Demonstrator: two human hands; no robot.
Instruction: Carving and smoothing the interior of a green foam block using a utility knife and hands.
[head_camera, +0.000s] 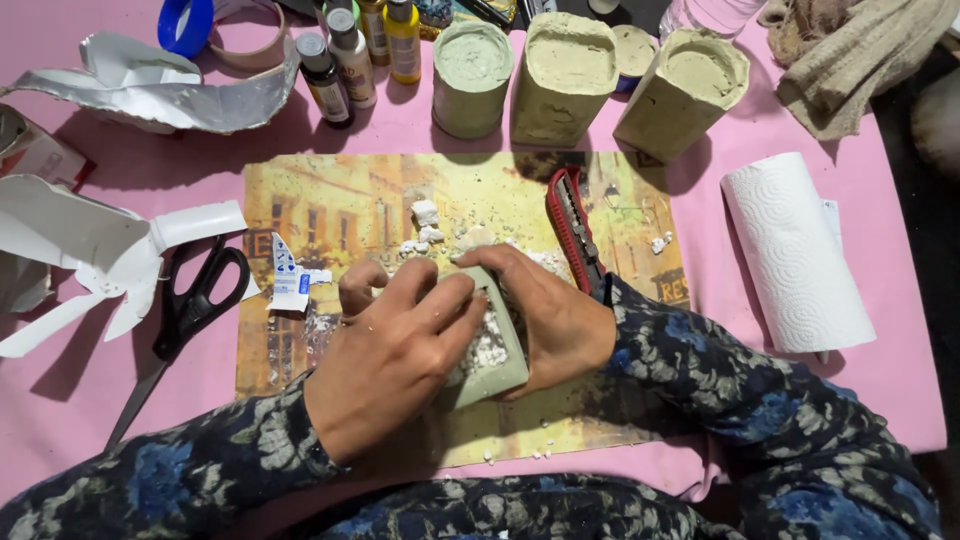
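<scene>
on the picture mat, two hands closed round a green block

at the middle of the bench (880, 400), which was spread with a pink cloth, both hands held a pale green cast block (492, 352) with a square hollow. the block lay tilted on a printed picture mat (330, 210), and white crumbs filled its hollow. the left hand (395, 355) lay over the block's near side, its grip closed with the fingers curled across the rim. the right hand (550, 315) cupped the far side, its grip also shut on the block, thumb along the top edge. white crumbs (425, 225) were strewn on the mat just beyond the hands. a red utility knife (575, 230) lay just beside the right wrist. black scissors (190, 310) rested to the left, near torn white and silver carton pieces (90, 250). three more green castings (575, 75) stood at the far edge, beside small paint bottles (350, 55). a paper towel roll (795, 250) lay well to the right.
</scene>
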